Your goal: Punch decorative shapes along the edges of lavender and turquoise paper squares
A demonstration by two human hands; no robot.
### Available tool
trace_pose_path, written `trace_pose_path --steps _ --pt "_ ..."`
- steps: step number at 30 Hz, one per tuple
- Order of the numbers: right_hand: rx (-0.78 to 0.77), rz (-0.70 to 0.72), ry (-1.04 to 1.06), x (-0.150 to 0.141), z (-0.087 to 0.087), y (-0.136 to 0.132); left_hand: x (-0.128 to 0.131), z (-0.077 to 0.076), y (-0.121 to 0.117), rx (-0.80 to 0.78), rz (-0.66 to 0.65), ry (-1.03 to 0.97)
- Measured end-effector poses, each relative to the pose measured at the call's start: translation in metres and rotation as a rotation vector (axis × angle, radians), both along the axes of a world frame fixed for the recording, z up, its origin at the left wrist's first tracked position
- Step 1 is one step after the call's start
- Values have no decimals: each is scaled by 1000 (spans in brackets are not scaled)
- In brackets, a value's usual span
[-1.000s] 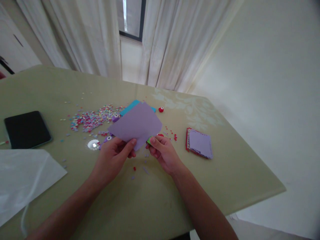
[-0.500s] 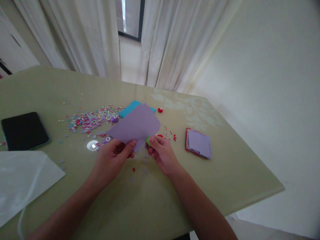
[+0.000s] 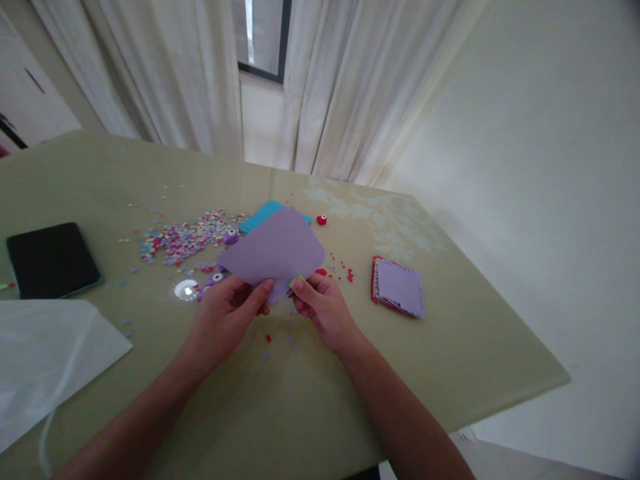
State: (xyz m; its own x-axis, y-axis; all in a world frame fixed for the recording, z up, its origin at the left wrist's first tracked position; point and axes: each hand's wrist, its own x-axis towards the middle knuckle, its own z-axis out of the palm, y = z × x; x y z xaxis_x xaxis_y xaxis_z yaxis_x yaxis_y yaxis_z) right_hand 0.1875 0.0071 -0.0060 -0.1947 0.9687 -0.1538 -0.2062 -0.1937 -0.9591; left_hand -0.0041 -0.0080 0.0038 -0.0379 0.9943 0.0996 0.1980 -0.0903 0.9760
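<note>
Purple paper is in your left hand, raised above the middle of the surface, between its far edge and its near edge. Your left hand is closed in a pinch on the near part of the sheet, with the thumb on top. Your right hand is also closed, around a small green tool, which is mostly covered by the thumb and stands at the near right side of the paper. Whether the paper is inside this tool cannot be told from this view.

Some things could go wrong from here. Because the paper is pinched only at its near part, the far part has no support, and it may bend or turn if your right hand pushes against it. If the green tool sits crooked, pressing it could wrinkle or tear the paper. Your left fingertips are near the tool, so a slip could bring them against it. A purple eyed piece is just beside your left hand; a careless move of this hand could knock it toward the confetti pile and scatter the bits. The card stack, toward the right edge, lies well apart and seems at little risk.
</note>
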Motion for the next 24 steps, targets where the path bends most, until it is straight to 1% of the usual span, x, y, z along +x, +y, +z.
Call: trace_pose_path --steps 7,13,24 --pt "11 -1 -2 2 3 1 1 3 1 -8 11 -18" --pt "4 17 -18 2 0 1 4 7 0 -29 7 -52" --pt "27 1 -30 0 -1 0 4 2 0 -42 -8 -59"
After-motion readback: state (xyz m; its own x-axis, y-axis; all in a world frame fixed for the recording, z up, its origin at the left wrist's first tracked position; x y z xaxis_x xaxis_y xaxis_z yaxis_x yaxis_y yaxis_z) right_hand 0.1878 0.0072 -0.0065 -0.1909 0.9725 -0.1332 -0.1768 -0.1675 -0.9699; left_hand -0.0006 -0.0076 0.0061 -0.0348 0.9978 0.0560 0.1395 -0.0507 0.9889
